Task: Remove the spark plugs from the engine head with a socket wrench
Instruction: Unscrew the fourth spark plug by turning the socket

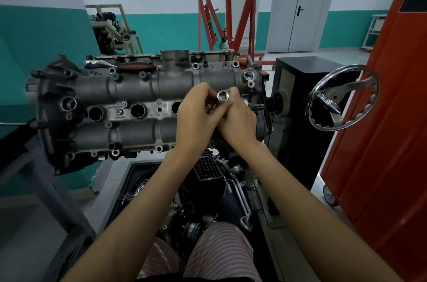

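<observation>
We've got both hands bunched up over the engine head (138,94), right by the rightmost plug wells: the left hand (196,115) is curled w/ its fingers pinching something small we can't make out, and the right hand (239,120) has its fingers wrapped round the socket (223,96). Socket's open end points up toward us, so its long axis runs roughly down into the hands. Nearest open plug well (176,106) sits just left of the left hand; imo the plugs are down in those wells, can't see any.
</observation>
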`<state>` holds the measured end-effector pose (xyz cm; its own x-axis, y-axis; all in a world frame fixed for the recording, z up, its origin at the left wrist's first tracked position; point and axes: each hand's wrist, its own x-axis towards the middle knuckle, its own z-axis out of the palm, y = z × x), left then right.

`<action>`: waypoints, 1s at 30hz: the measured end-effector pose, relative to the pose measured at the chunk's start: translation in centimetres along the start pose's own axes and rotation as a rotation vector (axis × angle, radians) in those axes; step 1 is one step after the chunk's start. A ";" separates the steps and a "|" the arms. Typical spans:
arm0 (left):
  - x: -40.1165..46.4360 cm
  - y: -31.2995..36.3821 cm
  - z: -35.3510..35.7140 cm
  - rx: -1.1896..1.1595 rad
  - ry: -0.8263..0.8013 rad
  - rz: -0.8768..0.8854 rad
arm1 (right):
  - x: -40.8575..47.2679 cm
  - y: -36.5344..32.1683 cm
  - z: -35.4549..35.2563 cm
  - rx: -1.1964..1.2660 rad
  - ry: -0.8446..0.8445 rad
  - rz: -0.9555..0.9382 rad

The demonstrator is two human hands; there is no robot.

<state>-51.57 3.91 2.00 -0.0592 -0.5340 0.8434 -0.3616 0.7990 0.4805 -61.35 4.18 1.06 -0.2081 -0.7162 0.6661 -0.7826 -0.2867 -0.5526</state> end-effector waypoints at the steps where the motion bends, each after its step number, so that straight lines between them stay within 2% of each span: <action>1: 0.4 0.0 0.0 0.033 -0.008 0.002 | 0.0 0.0 0.0 -0.003 -0.008 0.020; 4: 0.3 0.3 -0.3 0.005 -0.108 0.064 | 0.3 -0.1 -0.1 -0.003 -0.017 0.065; 6: -0.5 0.0 -0.3 -0.024 -0.182 0.131 | 0.3 -0.1 -0.1 -0.027 -0.023 0.015; 9: -1.0 -0.2 -0.1 0.003 -0.152 0.172 | 0.0 -0.2 -0.2 0.004 0.000 -0.057; 12: 0.3 -0.1 -0.3 0.067 -0.116 0.114 | -0.1 0.2 -0.7 0.070 -0.072 -0.050; 15: 2.1 -0.1 -0.7 0.226 -0.216 0.083 | -0.3 0.7 -1.4 0.273 -0.111 0.010; 19: 4.0 0.4 -0.4 0.594 -0.382 0.009 | -0.4 0.6 -2.0 0.449 0.020 0.130; 21: 4.0 1.1 -0.5 0.682 -0.370 0.021 | -0.2 0.4 -2.2 0.518 0.037 0.220; 24: 3.6 2.3 -1.4 0.685 -0.276 0.029 | 0.2 0.3 -2.5 0.571 0.008 0.305; 28: 3.4 3.8 -3.3 0.603 -0.193 0.045 | 0.4 0.2 -2.6 0.553 -0.118 0.367; 30: 3.2 4.4 -4.5 0.510 -0.143 0.056 | 0.5 0.0 -2.6 0.482 -0.150 0.310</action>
<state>-49.16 6.98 7.96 -0.2045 -0.5550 0.8063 -0.7588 0.6102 0.2276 -63.02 5.48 2.67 -0.2714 -0.8849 0.3785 -0.3368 -0.2811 -0.8986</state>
